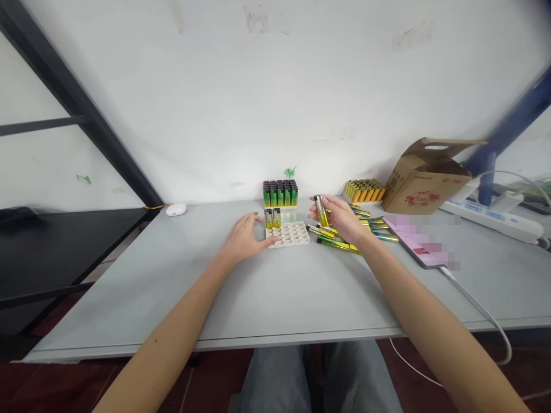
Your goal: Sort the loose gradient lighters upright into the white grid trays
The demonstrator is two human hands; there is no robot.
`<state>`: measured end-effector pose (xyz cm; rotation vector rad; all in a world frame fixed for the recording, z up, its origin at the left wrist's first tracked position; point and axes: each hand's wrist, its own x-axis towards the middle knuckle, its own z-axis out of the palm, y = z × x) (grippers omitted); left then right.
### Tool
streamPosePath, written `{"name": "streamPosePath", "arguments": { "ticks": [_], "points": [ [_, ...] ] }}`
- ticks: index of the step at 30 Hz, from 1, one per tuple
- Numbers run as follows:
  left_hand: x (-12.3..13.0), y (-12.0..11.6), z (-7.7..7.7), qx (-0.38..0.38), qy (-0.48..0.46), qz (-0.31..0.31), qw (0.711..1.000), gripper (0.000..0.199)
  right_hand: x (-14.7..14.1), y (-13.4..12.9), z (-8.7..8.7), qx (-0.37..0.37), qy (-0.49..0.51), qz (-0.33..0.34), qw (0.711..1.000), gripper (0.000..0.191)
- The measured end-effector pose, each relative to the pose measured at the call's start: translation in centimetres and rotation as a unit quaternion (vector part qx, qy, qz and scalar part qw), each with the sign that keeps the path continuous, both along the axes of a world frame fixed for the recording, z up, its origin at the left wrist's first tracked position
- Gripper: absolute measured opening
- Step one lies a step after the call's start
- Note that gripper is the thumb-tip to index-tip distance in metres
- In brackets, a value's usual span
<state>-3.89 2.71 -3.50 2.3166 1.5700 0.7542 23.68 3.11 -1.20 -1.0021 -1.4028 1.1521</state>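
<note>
My left hand [244,238] grips the left side of a white tray with round holes [295,234], thumb at the near corner and fingers behind. Two lighters [272,219] stand upright in the tray's back left holes; the other visible holes have nothing in them. Just right of the tray, my right hand [338,215] is closed on a shiny silver-and-yellow lighter [321,211], held nearly upright above the table. Beneath and around that hand lies a loose pile of similar lighters [338,245], partly hidden by the hand and forearm.
Against the wall stand a block of green lighters with black tops [280,194] and a tray of yellow-orange ones [365,191]. To the right are an open cardboard box [424,180], a phone-like device [415,241] with a white cable, and a power strip [495,217]. A white case [176,210] sits far left.
</note>
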Motion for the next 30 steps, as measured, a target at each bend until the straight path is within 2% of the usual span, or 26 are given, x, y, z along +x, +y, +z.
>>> {"name": "streamPosePath", "arguments": {
  "ticks": [3, 7, 10, 13, 15, 18, 19, 21, 25, 27, 30],
  "points": [
    [-0.1, -0.1, 0.3, 0.016, -0.032, 0.005, 0.999, 0.047, -1.0, -0.6, 0.5, -0.076, 0.098, 0.044, 0.991, 0.038],
    [-0.2, -0.1, 0.5, 0.130, -0.099, -0.001, 0.987, 0.024, -1.6, -0.7, 0.4, -0.092, 0.086, 0.068, 0.990, 0.050],
    [0.0, -0.4, 0.7, 0.233, -0.135, 0.041, 0.962, 0.023, -1.6, -0.5, 0.0, -0.081, 0.062, 0.070, 0.992, 0.053],
    [0.3, -1.1, 0.9, 0.258, -0.168, 0.075, 0.949, 0.028, -1.7, -0.4, -0.3, -0.089, 0.073, 0.081, 0.990, 0.049],
    [0.7, -1.8, 0.9, 0.223, -0.184, 0.024, 0.957, 0.030, -1.9, -0.4, -0.3, -0.101, 0.096, 0.088, 0.986, 0.043],
    [1.9, -2.8, 0.6, 0.122, -0.181, -0.126, 0.968, 0.027, -2.4, -0.6, -0.2, -0.096, 0.106, 0.085, 0.986, 0.035],
    [2.5, -3.1, 0.5, 0.090, -0.183, -0.151, 0.967, 0.026, -2.6, -0.7, -0.2, -0.085, 0.104, 0.081, 0.988, 0.034],
    [3.6, -3.5, 0.2, 0.034, -0.201, -0.171, 0.964, 0.021, -2.9, -0.9, -0.3, -0.059, 0.108, 0.075, 0.990, 0.030],
    [5.0, -3.6, -0.1, -0.045, -0.265, -0.179, 0.946, 0.033, -3.5, -1.6, -0.4, -0.009, 0.112, 0.099, 0.989, 0.029],
    [5.1, -3.4, 0.0, -0.106, -0.300, -0.193, 0.928, 0.034, -3.9, -2.0, -0.3, 0.007, 0.098, 0.118, 0.988, 0.031],
    [5.0, -3.3, 0.2, -0.206, -0.340, -0.244, 0.885, 0.032, -4.5, -2.8, -0.1, 0.020, 0.049, 0.132, 0.990, 0.029]
  ]
}}
